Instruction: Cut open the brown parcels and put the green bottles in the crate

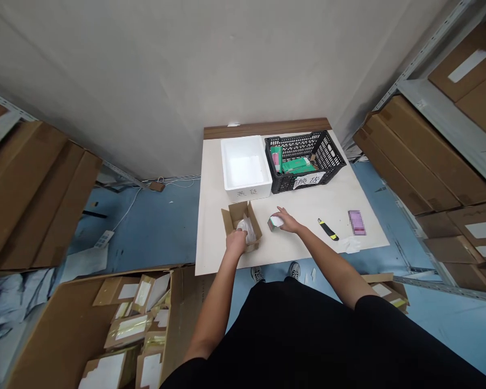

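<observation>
An opened cardboard box (253,216) stands near the table's front edge with its flaps up. Clear plastic wrapping (246,226) lies inside it. My left hand (237,241) reaches over the box's near left side, its fingers closed on the wrapping; the fingertips are partly hidden. To the right of the box, my right hand (288,220) grips a small white and green box (275,221) that is at the tabletop. Farther right lies a yellow and black utility knife (328,229).
Behind my hands are a white foam box (247,186) and a black crate (283,185) holding green packages (295,165). A purple phone-like item (357,222) lies on the table (210,237) at right. A large carton of parcels (132,327) stands lower left; shelves flank both sides.
</observation>
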